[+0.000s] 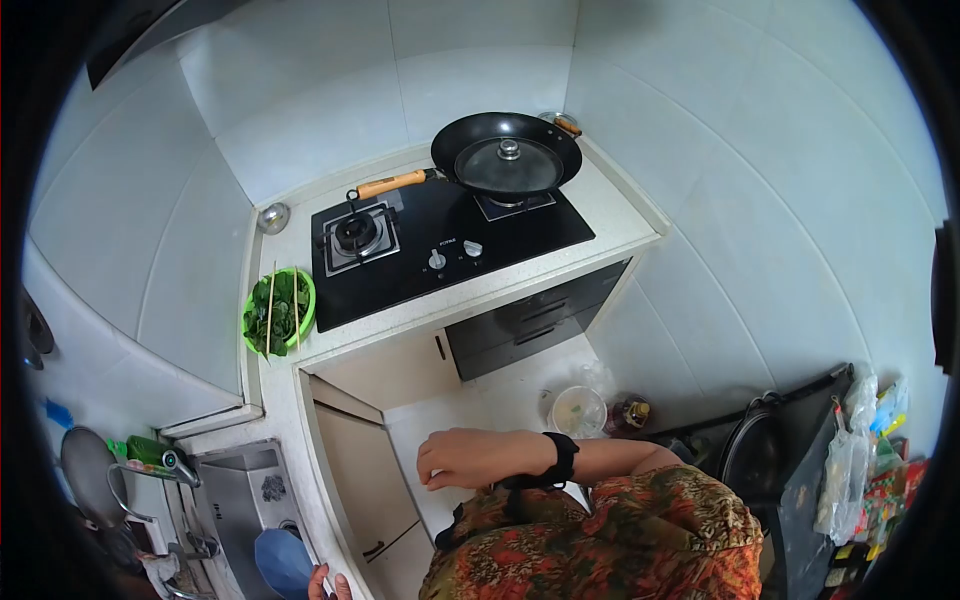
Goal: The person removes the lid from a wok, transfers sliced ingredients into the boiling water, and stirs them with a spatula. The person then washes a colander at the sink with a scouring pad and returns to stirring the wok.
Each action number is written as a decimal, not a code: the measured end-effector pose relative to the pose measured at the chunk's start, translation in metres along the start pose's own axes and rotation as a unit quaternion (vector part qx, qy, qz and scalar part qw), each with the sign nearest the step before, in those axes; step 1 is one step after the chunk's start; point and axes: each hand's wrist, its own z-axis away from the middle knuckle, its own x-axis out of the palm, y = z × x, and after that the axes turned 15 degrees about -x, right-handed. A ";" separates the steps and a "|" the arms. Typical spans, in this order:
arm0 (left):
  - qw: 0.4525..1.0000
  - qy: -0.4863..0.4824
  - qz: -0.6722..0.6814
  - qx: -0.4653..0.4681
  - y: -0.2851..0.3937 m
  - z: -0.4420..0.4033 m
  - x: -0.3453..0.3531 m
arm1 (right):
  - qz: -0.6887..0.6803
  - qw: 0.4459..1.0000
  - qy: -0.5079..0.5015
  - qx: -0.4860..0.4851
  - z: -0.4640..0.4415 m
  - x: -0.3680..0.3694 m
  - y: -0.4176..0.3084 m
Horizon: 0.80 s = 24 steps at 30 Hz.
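Observation:
My right hand (pixel 455 461) is in front of my body, its fingers curled with nothing visible in them and a black band on the wrist. At the bottom, the fingertips of my left hand (pixel 331 583) show slightly apart at the counter edge, beside a blue bowl (pixel 283 563) at the sink; the rest of that hand is out of view. A black wok (pixel 448 150) with a lid (pixel 508 168) sits on the right burner of the black stove (pixel 400 280). Left of the stove, two chopsticks lie across a green basket (pixel 311 318) of leafy greens (pixel 277 312).
The metal sink (pixel 240 490) is at lower left, with a faucet (pixel 170 460) beside it. A ladle (pixel 273 217) rests behind the basket. On the floor stand a clear container (pixel 578 411) and a dark bottle (pixel 628 413). Plastic bags (pixel 845 480) hang at right.

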 end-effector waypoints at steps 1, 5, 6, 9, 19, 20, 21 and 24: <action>1.000 -0.001 -0.016 0.005 0.001 -0.001 0.002 | -0.001 1.000 0.003 0.014 0.002 -0.005 0.003; 0.995 0.017 -0.004 0.094 -0.048 -0.046 0.019 | 0.035 0.999 0.004 0.021 0.003 -0.025 0.018; 0.998 0.008 -0.011 0.054 -0.031 -0.043 0.026 | 0.051 0.999 0.005 0.010 0.004 -0.028 0.028; 0.997 0.030 -0.077 0.004 0.013 -0.024 0.038 | 0.057 0.996 0.019 -0.062 0.002 -0.030 0.051; 0.993 0.105 -0.055 -0.007 -0.016 -0.009 -0.003 | -0.001 0.996 -0.084 0.014 -0.068 -0.012 0.057; 0.994 0.091 -0.059 -0.014 -0.018 -0.010 -0.007 | 0.007 0.994 -0.105 0.001 -0.079 -0.012 0.055; 0.994 0.097 -0.055 -0.015 -0.021 -0.013 -0.015 | 0.019 0.992 -0.124 -0.009 -0.086 -0.012 0.052; 0.978 0.206 -0.003 -0.001 -0.030 -0.043 -0.063 | 0.016 0.984 -0.169 -0.045 -0.119 -0.001 0.053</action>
